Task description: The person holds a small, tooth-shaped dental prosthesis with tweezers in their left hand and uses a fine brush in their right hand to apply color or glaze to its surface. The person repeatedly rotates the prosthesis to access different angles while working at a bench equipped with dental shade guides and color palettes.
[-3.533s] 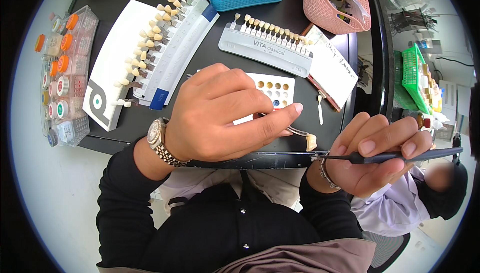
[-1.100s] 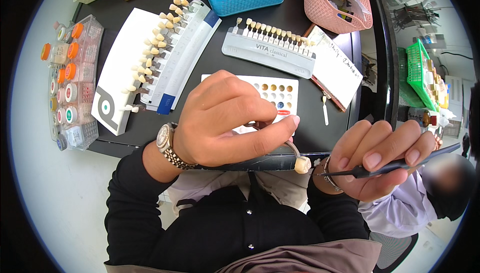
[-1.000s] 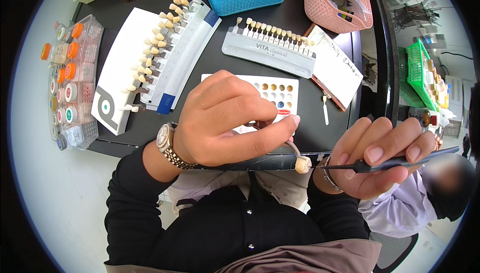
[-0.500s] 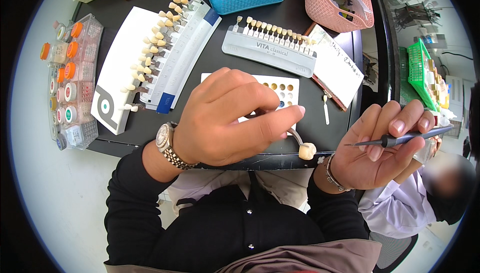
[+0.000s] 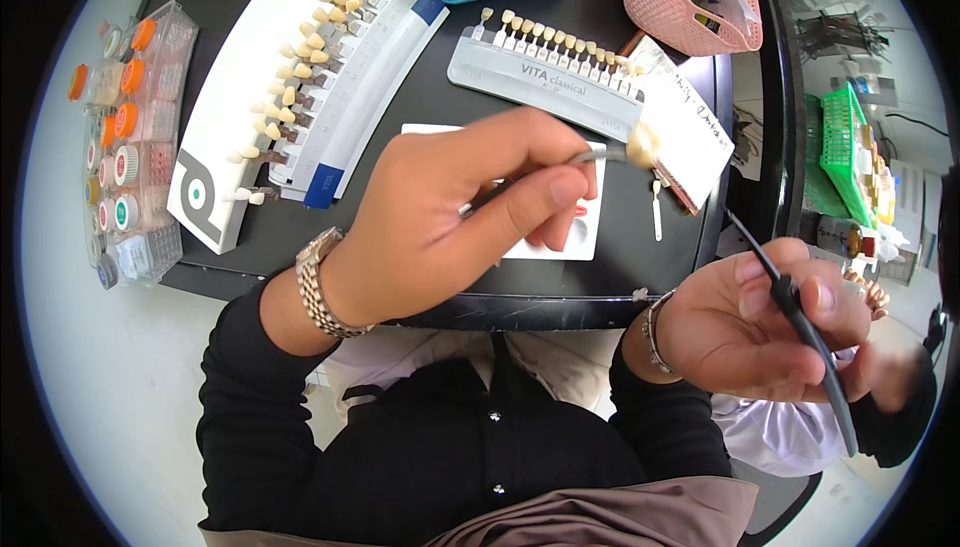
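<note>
Clamps curved forceps (image 5: 588, 156) in the left hand (image 5: 435, 217), centre, apparently to leave the tooth crown (image 5: 643, 145) untouched, and a fine-tipped brush (image 5: 804, 327) in the right hand (image 5: 730, 337), lower right.

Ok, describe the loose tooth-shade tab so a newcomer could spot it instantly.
Find the black table, then the white notepad near its right edge. Beside the notepad's lower end lies a slim white tab with a tooth-shaped tip. Unlike the similar tabs lined up in the grey holder, it lies alone.
</note>
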`<move>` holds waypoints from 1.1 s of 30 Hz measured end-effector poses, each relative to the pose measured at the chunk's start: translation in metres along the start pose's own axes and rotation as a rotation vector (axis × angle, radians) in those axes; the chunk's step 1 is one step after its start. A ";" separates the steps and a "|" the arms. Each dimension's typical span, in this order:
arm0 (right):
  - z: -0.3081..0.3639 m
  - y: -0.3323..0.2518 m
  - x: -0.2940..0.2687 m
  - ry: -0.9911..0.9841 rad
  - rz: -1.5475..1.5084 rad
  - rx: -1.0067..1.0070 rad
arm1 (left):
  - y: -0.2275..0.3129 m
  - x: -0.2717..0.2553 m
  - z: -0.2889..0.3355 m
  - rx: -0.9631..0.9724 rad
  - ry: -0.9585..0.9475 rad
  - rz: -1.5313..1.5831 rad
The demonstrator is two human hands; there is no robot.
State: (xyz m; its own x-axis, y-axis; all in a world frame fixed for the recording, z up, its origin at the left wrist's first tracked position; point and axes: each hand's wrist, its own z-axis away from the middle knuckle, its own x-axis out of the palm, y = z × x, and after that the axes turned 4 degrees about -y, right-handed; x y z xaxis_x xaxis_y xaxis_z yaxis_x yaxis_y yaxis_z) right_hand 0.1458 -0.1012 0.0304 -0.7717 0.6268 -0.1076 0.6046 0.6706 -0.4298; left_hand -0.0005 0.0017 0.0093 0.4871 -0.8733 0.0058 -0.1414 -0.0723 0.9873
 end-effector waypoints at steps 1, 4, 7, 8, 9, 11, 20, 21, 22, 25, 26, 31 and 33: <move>0.000 0.000 -0.002 -0.033 0.006 0.015 | 0.000 0.000 -0.001 -0.061 -0.030 0.149; 0.000 0.000 -0.009 -0.161 -0.009 0.062 | -0.002 0.003 -0.003 -0.142 -0.075 0.388; -0.002 0.001 -0.006 -0.216 0.089 0.067 | 0.000 0.004 -0.003 -0.164 -0.066 0.454; -0.002 0.001 -0.005 -0.217 0.068 0.070 | 0.001 0.004 -0.003 -0.162 -0.060 0.454; -0.002 0.002 -0.005 -0.229 0.067 0.070 | 0.001 0.004 -0.003 -0.159 -0.054 0.454; -0.003 0.003 -0.007 -0.265 0.091 0.064 | 0.002 0.003 -0.002 -0.183 -0.056 0.460; -0.004 0.004 -0.005 -0.304 0.007 0.094 | 0.002 0.004 -0.002 -0.161 -0.044 0.434; -0.004 0.004 -0.005 -0.300 0.011 0.093 | 0.002 0.004 -0.002 -0.158 -0.042 0.426; -0.003 0.004 -0.005 -0.296 0.013 0.092 | 0.002 0.004 -0.003 -0.163 -0.043 0.431; -0.003 0.004 -0.006 -0.274 0.066 0.092 | 0.002 0.004 -0.002 -0.177 -0.041 0.440; -0.003 0.003 -0.006 -0.258 0.075 0.099 | 0.002 0.004 -0.002 -0.180 -0.039 0.439; -0.005 0.007 -0.008 -0.324 -0.021 0.071 | 0.003 0.004 -0.003 -0.185 -0.026 0.441; -0.006 0.007 -0.010 -0.345 -0.004 0.068 | 0.003 0.004 -0.003 -0.178 -0.032 0.439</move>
State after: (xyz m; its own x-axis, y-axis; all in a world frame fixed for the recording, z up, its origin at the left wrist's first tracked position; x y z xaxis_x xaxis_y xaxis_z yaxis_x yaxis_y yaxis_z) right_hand 0.1586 -0.1002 0.0341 -0.8023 0.4456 -0.3972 0.5958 0.6376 -0.4883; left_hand 0.0036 -0.0009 0.0124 0.3874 -0.8172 0.4268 -0.1766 0.3886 0.9043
